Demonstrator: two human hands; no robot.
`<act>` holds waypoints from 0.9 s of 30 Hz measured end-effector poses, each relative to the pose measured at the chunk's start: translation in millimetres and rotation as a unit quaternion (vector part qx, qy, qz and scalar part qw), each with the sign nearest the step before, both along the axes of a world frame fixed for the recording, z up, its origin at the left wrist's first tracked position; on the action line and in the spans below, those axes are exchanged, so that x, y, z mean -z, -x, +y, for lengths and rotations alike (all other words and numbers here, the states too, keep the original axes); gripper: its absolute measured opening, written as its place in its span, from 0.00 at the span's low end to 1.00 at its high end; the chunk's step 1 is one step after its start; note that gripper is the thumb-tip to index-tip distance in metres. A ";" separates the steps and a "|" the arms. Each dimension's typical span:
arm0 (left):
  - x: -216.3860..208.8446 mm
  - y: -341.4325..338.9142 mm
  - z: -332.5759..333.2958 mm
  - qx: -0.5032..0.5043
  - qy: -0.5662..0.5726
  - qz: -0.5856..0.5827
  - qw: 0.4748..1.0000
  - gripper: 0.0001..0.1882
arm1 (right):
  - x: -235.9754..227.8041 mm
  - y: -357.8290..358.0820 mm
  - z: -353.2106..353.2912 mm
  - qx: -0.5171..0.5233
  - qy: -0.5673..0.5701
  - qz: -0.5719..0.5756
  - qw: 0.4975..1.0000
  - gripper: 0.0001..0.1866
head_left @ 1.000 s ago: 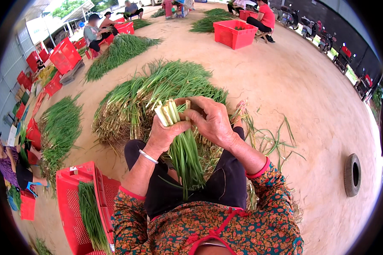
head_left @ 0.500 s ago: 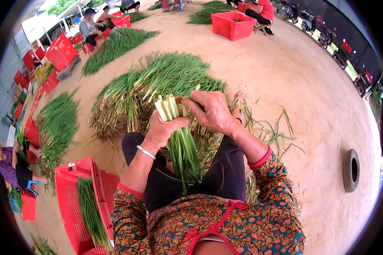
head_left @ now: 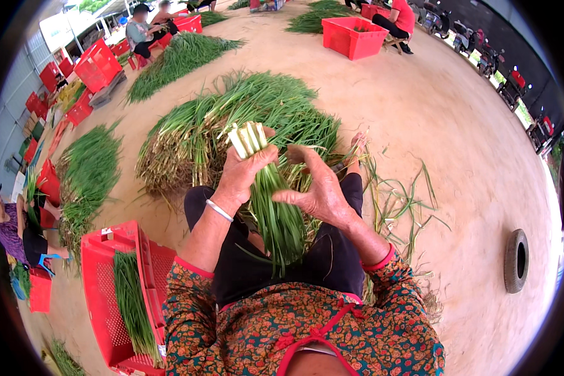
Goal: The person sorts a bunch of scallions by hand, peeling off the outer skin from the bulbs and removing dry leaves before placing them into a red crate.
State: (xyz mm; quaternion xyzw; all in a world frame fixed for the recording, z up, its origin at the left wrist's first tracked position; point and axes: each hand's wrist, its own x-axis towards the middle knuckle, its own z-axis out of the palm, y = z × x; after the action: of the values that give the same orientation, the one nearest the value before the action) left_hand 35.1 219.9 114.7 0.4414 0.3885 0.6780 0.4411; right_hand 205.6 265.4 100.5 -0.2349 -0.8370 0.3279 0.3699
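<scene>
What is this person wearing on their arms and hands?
Both hands are bare, with no gloves. The left hand has a thin white bangle around the wrist. The forearms are uncovered; the floral-patterned sleeves in dark green, orange and red are pushed up, each ending in a red-piped cuff. No rings show on the right hand.

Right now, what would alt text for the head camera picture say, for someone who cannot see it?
A seated person's left hand grips a bunch of green onions, white ends up, while the right hand is open beside it. A big pile of green onions lies on the ground ahead, and a red crate holding more stands at the person's left.
</scene>
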 end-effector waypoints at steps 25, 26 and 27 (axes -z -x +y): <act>27.2 -49.7 -87.5 0.108 -0.289 0.444 0.841 0.22 | 67.1 18.0 -66.8 -0.289 0.822 0.377 0.315 0.22; 26.0 -48.4 -94.2 0.123 -0.275 0.464 0.833 0.21 | 71.9 23.4 -66.5 -0.256 0.820 0.379 0.345 0.20; 21.4 -45.8 -102.3 0.132 -0.260 0.485 0.825 0.20 | 70.5 26.3 -66.0 -0.265 0.812 0.371 0.364 0.20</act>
State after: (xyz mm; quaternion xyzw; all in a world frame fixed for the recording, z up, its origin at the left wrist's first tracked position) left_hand 80.9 117.6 93.3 0.8585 0.2997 0.3878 0.1507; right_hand 179.3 199.5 30.0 -0.0429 0.0366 0.9843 0.1675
